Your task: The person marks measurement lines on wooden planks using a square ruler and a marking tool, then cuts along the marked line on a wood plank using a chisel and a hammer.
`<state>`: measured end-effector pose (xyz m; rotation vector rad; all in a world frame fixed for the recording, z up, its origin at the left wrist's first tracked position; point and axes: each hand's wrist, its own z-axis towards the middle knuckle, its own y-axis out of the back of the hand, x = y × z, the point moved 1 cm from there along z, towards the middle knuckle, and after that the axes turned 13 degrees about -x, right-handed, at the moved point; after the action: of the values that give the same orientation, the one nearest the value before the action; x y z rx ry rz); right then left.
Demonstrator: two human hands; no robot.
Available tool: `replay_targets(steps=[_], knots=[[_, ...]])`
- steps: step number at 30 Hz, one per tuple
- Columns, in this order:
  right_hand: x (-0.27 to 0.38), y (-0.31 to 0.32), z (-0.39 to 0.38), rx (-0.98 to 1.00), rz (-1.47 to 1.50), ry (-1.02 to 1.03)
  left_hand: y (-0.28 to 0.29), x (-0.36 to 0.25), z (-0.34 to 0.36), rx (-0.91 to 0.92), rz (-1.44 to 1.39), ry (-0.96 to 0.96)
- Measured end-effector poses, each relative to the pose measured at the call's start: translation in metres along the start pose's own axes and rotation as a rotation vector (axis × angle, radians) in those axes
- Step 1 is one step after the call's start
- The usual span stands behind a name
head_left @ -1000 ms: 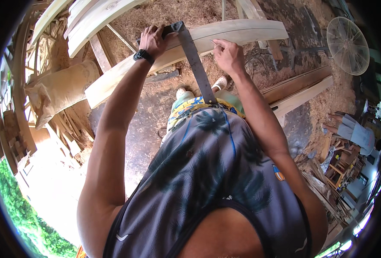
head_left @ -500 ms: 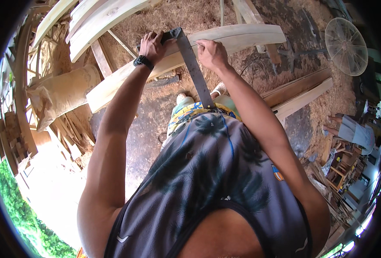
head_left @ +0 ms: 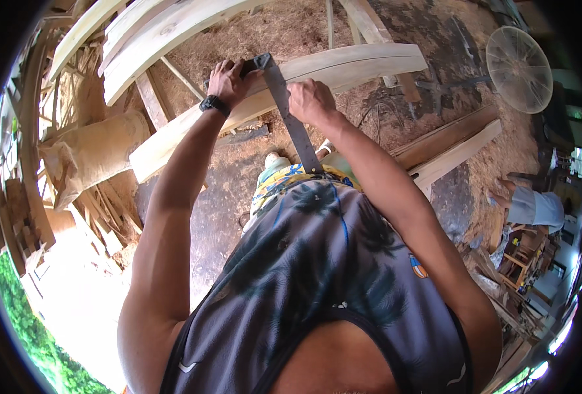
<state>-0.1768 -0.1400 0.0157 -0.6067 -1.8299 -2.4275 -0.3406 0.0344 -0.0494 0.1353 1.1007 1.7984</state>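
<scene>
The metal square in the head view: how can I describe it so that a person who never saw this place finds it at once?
Find the long pale curved plank crossing the sawdust-covered floor. Both hands rest on it, the left hand and the right hand. The metal square lies between them: a dark, flat L-shaped tool, the only metal thing among pale timber.

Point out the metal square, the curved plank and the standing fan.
metal square (head_left: 294, 125), head view, middle of its long blade
curved plank (head_left: 363, 62), head view, bare top face
standing fan (head_left: 519, 69), head view, centre of its grille
</scene>
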Motion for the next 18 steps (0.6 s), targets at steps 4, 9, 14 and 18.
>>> replay_targets(steps=[4,9,14,18], knots=[[0.008,-0.013,0.0,0.275,-0.033,-0.112,-0.014,0.002,-0.01,0.178,0.087,0.164],[0.002,-0.013,-0.015,-0.16,0.238,-0.143,-0.005,0.021,-0.011,0.161,0.054,-0.013],[-0.039,-0.003,-0.041,-0.35,0.042,-0.165,-0.025,0.003,0.004,0.065,-0.188,-0.141],[-0.039,0.011,-0.05,-0.25,0.114,-0.271,-0.027,0.004,-0.002,0.094,-0.074,-0.134]])
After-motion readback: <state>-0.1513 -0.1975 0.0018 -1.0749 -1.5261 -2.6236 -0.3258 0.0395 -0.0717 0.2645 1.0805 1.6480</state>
